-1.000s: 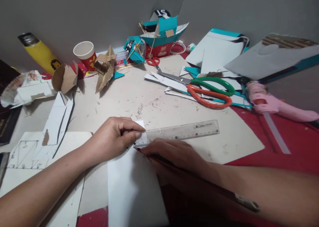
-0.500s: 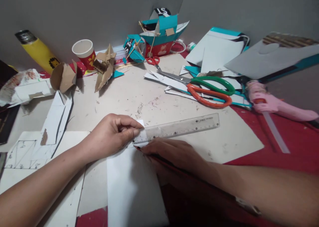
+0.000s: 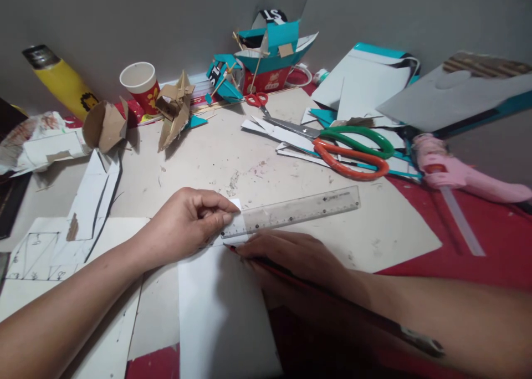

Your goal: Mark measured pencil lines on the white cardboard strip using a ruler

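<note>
A clear plastic ruler (image 3: pixel 299 210) lies tilted across the top of a white paper strip (image 3: pixel 203 312). My left hand (image 3: pixel 197 221) pinches the left end of the ruler and the strip between thumb and fingertips. Just below the ruler, my right hand (image 3: pixel 295 254) grips a dark pencil (image 3: pixel 353 306), its tip touching the paper near the ruler's left end. The pencil's back end points to the lower right. Shadow covers the lower fingers of my right hand.
Large scissors (image 3: pixel 353 152) lie over paper scraps at the right, beside a pink glue gun (image 3: pixel 457 174). Along the back stand a yellow bottle (image 3: pixel 66 85), a paper cup (image 3: pixel 141 85), cardboard pieces (image 3: pixel 174 110) and a teal paper boat (image 3: pixel 274 57). A marked sheet (image 3: pixel 25 301) lies left.
The ruler's right end has shifted slightly left and up. The pencil's back end has swung a little to the right. Both hands have stayed nearly in place.
</note>
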A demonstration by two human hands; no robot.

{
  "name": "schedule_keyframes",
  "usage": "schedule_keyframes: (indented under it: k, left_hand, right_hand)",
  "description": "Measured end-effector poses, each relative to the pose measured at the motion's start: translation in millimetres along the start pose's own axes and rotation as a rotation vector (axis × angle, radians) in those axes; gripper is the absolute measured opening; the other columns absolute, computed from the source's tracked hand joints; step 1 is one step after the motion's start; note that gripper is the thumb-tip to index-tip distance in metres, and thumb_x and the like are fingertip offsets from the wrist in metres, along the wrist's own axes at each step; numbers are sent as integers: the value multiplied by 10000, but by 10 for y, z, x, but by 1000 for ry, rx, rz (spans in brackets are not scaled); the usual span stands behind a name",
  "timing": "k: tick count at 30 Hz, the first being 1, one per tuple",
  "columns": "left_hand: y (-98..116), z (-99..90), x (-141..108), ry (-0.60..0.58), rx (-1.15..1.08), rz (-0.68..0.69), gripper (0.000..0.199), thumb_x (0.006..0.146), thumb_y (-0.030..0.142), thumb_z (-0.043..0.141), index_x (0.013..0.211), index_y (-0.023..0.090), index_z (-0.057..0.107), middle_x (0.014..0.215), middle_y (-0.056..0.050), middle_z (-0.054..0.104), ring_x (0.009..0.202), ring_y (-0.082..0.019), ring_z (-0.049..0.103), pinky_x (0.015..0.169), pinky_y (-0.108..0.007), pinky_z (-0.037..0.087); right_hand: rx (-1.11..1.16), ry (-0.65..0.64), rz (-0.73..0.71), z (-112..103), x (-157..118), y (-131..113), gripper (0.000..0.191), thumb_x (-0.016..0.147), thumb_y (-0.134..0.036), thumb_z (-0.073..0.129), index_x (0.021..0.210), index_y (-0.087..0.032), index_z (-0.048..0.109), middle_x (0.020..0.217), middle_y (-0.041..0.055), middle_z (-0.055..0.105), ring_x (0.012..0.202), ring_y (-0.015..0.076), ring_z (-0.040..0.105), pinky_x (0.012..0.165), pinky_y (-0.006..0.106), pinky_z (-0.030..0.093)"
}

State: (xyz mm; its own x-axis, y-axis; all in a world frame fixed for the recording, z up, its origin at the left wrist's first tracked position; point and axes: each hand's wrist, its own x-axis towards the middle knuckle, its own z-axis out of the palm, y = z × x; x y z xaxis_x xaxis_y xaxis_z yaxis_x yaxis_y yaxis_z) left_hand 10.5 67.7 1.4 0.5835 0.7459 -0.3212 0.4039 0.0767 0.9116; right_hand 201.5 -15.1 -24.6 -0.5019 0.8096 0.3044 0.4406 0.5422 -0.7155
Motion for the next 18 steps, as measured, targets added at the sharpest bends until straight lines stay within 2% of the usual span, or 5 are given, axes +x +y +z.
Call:
schedule_keyframes:
  k: [9,14,18]
  left_hand:
    - [-1,2,2,3,-47,-13,155,810,241,635,894,148,725,517,52,458,449,-63,324,405,-180,238]
    - [4,-2,-5,-9,-58,-20,142,829,200,611,897,130,713,526,55,462,453,-54,327,408,-163,244]
    - [-3,0,7,-5,-70,-21,146,843,195,602,906,119,710,529,53,467,454,-52,336,414,-158,258]
  right_hand:
    - [-20,-21,38,-19,1,-17,159,910,-135,430,986,-173,565,827,60,700,694,152,656,586,250,480]
    - [10,43,7,21,-30,37,123,933,-181,471,1015,-216,556,858,18,701,694,126,646,601,223,473]
    - [-1,59,-10,28,-33,54,138,931,-172,484,1041,-201,561,844,8,689,693,116,634,616,214,469]
